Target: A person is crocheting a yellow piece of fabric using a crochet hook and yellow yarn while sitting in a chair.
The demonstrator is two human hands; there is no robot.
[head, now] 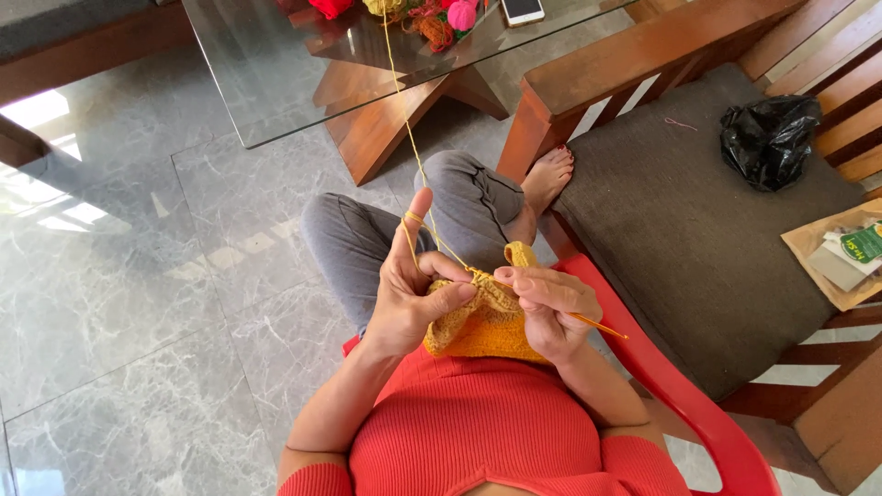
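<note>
My left hand pinches the top edge of a yellow-orange crocheted piece held over my lap. Its index finger points up with yellow yarn wrapped around it. That strand runs up to the glass table. My right hand grips an orange crochet hook, whose tip is at the work's upper edge between the two hands. A small curl of the crocheted piece sticks up above my right fingers.
Colourful yarn balls and a phone lie on the glass table. I sit on a red plastic chair. To the right stands a wooden sofa with a dark cushion, a black plastic bag and a brown packet.
</note>
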